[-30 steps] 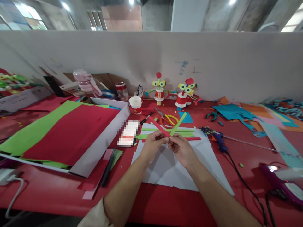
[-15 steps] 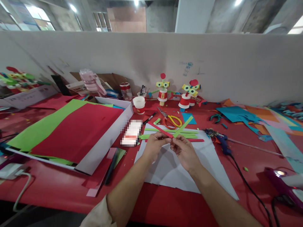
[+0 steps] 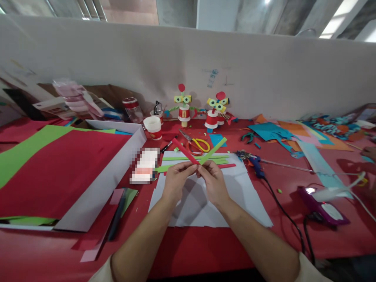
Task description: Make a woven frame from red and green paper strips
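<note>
A red paper strip (image 3: 185,152) slants up to the left and a green paper strip (image 3: 214,150) slants up to the right; their lower ends meet at my fingertips. My left hand (image 3: 176,182) pinches by the red strip's lower end. Closed on the green strip's lower end is my right hand (image 3: 214,183). How the two ends overlap is hidden by my fingers. Below both hands lies a white paper sheet (image 3: 202,211), with several loose green strips (image 3: 176,158) and a red strip (image 3: 227,166) across its far part.
Left is a white box (image 3: 100,188) holding red and green sheets. Beyond my hands lie yellow-handled scissors (image 3: 201,145), a paper cup (image 3: 153,127) and paper-cup figures (image 3: 184,112). A glue gun (image 3: 257,164) lies right. Another person's hand (image 3: 369,152) shows at the right edge.
The view has swung right, so the table items sit further left and another person's hand has come in at the right. My hands still pinch the strips where they meet.
</note>
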A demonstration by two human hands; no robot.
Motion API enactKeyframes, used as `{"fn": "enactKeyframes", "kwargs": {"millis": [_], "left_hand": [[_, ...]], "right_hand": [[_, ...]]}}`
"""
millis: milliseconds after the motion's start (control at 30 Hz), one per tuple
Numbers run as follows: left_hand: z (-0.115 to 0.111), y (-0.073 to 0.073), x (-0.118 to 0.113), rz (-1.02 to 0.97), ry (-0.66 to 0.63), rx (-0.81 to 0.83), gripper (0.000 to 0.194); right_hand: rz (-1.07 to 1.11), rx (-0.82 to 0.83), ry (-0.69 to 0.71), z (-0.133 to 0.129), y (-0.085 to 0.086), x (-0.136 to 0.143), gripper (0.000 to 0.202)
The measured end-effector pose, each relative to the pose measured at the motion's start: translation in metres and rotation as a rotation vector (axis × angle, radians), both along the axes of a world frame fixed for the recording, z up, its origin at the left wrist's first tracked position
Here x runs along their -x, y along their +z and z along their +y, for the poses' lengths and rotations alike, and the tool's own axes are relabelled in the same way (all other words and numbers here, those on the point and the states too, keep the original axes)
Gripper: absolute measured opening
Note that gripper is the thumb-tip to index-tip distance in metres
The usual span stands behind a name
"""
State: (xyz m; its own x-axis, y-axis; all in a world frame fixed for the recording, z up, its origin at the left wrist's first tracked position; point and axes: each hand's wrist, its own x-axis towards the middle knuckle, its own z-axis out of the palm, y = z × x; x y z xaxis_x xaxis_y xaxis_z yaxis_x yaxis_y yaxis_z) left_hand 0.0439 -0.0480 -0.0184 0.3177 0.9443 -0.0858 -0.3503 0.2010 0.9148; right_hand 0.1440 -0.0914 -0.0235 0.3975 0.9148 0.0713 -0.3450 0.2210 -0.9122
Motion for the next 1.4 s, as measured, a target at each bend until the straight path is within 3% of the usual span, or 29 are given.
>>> {"fn": "enactKeyframes", "kwargs": {"millis": [300,400,533,633,733,933,1067,1400], "left_hand": [[0.004,0.000,0.002,0.053,0.119,0.007,0.014],[0.005,0.000,0.002,0.037,0.118,0.038,0.015],[0.009,0.000,0.004,-0.062,0.039,0.234,0.018],[0.010,0.002,0.006,-0.077,-0.059,0.315,0.017],[0.008,0.004,0.006,-0.101,-0.101,0.296,0.020],[0.006,0.006,0.007,-0.152,-0.057,0.302,0.038],[0.005,0.006,0.007,-0.121,-0.064,0.283,0.041],[0.005,0.000,0.003,0.032,0.092,-0.047,0.020]], "right_hand": [[0.017,0.095,0.092,-0.002,-0.001,0.000,0.019],[-0.079,0.130,0.080,-0.001,0.000,-0.005,0.021],[-0.316,0.109,0.086,0.000,0.002,-0.013,0.039],[-0.323,0.110,0.120,0.001,0.004,-0.017,0.032],[-0.325,0.089,0.136,0.002,0.006,-0.018,0.023],[-0.493,0.002,0.083,0.001,0.007,-0.018,0.013],[-0.562,-0.059,0.049,0.001,0.006,-0.018,0.012],[-0.257,0.073,0.036,-0.001,0.005,-0.010,0.010]]}}
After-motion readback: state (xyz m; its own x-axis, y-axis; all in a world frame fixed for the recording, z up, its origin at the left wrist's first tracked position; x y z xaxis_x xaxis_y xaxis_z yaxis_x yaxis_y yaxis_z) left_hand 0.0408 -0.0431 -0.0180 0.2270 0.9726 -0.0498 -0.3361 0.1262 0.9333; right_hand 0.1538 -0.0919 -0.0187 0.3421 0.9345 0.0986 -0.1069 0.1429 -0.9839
